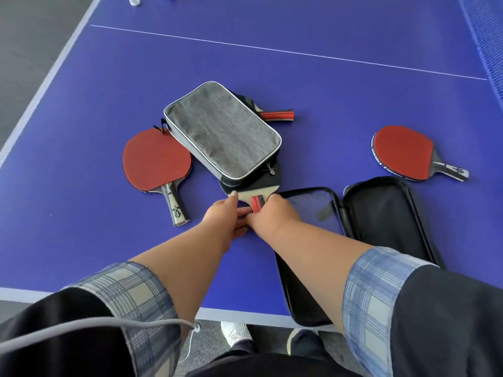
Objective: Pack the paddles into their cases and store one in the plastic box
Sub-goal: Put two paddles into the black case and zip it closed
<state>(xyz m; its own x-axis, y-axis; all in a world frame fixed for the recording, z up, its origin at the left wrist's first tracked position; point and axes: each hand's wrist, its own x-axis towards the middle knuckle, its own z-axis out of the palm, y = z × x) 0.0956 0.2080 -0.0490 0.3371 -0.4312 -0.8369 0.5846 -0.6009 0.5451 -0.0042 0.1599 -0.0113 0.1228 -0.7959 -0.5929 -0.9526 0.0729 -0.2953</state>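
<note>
Matt heathered grey cloth case (pixel 223 131), smooth red rubber paddle (pixel 156 159), pale bare wood at the held paddle's neck (pixel 255 192).

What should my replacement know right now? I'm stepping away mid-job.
Left hand and right hand: both on the handle of the black-faced paddle, whose blade lies partly under the closed grey case.
Black case lies open and empty beside the hands.
Two red paddles loose: left, right. A fourth paddle pokes out behind the grey case.
No paddle visibly packed; no plastic box in view. All packing remains.
</note>
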